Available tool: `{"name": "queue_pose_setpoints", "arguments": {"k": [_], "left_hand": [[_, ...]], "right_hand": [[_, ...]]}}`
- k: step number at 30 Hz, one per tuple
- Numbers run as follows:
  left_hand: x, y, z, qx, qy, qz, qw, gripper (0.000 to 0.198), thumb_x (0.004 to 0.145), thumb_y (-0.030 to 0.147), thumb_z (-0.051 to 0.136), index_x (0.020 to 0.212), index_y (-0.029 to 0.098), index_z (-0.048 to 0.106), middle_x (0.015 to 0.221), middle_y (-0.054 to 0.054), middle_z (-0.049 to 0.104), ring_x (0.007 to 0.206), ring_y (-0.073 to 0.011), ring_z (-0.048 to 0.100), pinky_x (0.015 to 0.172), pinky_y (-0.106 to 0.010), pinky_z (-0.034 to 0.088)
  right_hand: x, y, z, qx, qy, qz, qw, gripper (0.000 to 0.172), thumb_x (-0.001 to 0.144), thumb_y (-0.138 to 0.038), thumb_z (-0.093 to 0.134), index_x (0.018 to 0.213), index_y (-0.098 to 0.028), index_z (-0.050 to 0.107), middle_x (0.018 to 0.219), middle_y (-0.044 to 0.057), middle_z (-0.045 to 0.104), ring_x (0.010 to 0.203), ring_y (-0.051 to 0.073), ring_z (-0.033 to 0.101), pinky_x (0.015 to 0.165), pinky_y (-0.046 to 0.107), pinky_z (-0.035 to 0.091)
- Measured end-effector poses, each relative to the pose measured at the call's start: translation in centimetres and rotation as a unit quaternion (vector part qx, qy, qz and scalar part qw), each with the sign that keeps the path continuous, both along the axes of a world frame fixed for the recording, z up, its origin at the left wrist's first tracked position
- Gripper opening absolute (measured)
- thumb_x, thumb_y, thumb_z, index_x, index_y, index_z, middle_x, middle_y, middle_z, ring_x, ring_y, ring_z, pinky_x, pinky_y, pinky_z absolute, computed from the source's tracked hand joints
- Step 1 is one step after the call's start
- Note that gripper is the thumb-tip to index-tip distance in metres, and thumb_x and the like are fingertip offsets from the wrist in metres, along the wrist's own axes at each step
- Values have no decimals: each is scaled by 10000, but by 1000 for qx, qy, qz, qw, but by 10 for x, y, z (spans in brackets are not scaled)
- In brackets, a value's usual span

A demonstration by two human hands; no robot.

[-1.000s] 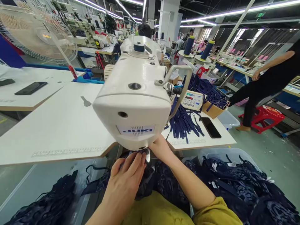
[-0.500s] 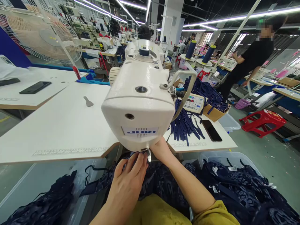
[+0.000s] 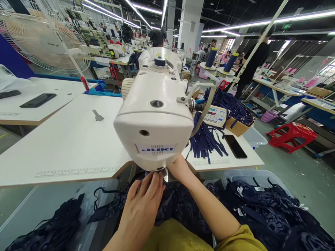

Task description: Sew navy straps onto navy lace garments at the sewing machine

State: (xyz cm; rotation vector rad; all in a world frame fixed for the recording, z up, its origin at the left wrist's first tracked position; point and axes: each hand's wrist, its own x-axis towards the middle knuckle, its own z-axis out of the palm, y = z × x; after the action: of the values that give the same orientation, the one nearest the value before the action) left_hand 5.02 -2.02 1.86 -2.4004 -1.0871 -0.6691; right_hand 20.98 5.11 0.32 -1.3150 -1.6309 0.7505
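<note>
A white JUKI sewing machine (image 3: 154, 129) fills the middle of the view. Just below its head, my left hand (image 3: 145, 198) has its fingers bent and pressed together on a navy lace garment (image 3: 180, 198), which hangs over my lap. My right hand (image 3: 179, 167) reaches in behind the machine head from the right; its fingers are hidden there. Between the two hands shows a small shiny metal part (image 3: 165, 175) under the head. The needle and the stitching spot are out of sight.
Clear bins of navy garments stand at left (image 3: 49, 223) and right (image 3: 264, 209). Navy straps (image 3: 205, 141), a control panel (image 3: 215, 116) and a phone (image 3: 236, 146) lie right of the machine. A flat metal piece (image 3: 98, 116) rests left. A person (image 3: 252, 66) stands beyond.
The person in black at the back right has moved left, partly behind a pole. My view has shifted slightly. Both hands stay at nearly the same place under the machine head.
</note>
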Motion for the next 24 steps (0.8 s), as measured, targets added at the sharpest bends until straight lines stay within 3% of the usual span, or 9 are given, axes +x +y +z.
{"name": "queue_pose_setpoints", "arguments": {"k": [6, 12, 18, 24], "left_hand": [[-1, 0, 1, 8, -12, 2, 1000, 310, 957, 274, 440, 1138, 89, 611, 1045, -89, 700, 955, -228, 626, 839, -386, 366], [-3, -2, -3, -4, -7, 3, 1000, 291, 956, 229, 439, 1158, 97, 602, 1072, -88, 692, 992, -223, 621, 846, -380, 364], [-1, -4, -5, -6, 14, 9, 1000, 287, 939, 236, 492, 1184, 126, 595, 1083, -71, 690, 1020, -205, 616, 884, -363, 358], [-1, -5, -7, -6, 11, 1, 1000, 291, 943, 225, 486, 1201, 134, 585, 1095, -65, 691, 1038, -210, 618, 892, -374, 358]], "right_hand": [[0, 0, 4, -3, -2, 9, 1000, 71, 815, -204, 570, 837, -223, 634, 939, 27, 619, 912, 204, 585, 850, 361, 484], [0, 0, 1, -1, 3, 10, 1000, 46, 818, -210, 563, 815, -216, 608, 951, 29, 602, 877, 190, 573, 852, 362, 480], [-1, 1, -5, 5, 21, 12, 1000, 154, 812, -181, 557, 934, -230, 637, 944, 31, 619, 896, 204, 572, 854, 377, 481], [0, 2, -7, 9, 30, 13, 999, 165, 801, -167, 567, 927, -223, 657, 938, 41, 627, 919, 212, 572, 862, 372, 480]]}}
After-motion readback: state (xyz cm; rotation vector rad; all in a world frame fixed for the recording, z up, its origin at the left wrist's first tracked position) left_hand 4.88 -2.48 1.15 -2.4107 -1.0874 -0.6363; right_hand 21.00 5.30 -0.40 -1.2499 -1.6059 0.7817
